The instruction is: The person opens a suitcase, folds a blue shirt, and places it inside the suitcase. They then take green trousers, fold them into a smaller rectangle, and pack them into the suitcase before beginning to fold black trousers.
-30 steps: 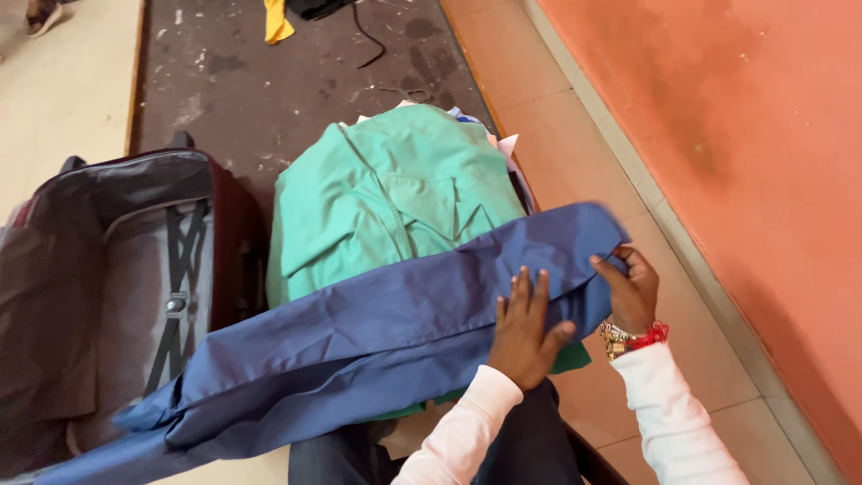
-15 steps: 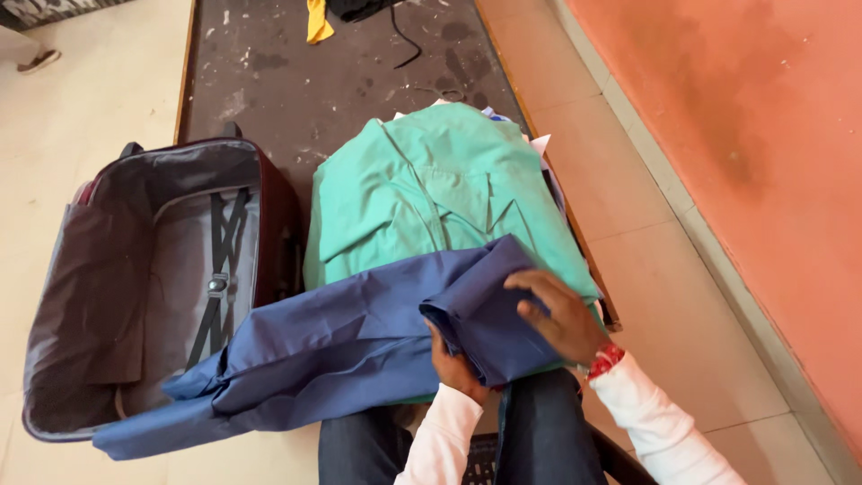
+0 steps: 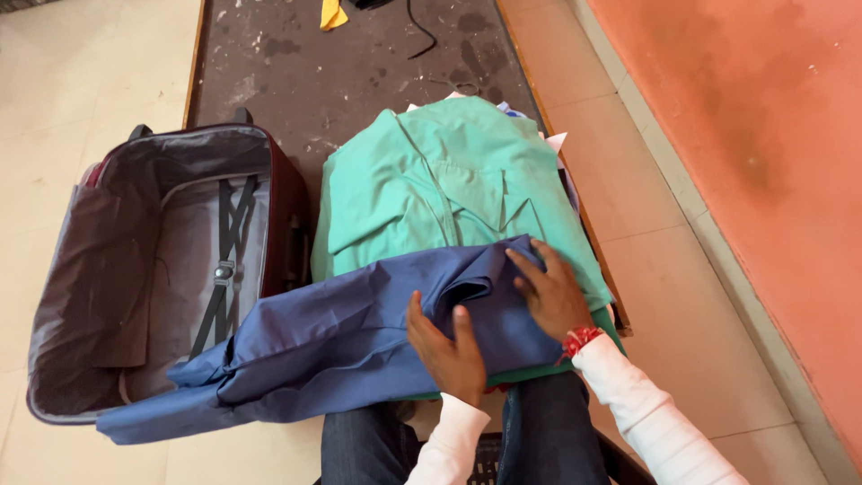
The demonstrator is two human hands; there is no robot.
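Blue garment judged light, limp, slippery; best gripped at the folded edge. Left hand and right hand were pressed flat, fingers spread, nothing gripped.

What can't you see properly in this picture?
- Clothes under the green shirt: head view, only small white and blue edges peek out behind it.
- Green shirt's lower part: covered by the blue garment.
- Blue garment's folded end: partly hidden under the left hand and right hand.
- Yellow cloth and black cable: cut off by the top edge.
- Open suitcase: one corner covered by the blue garment.
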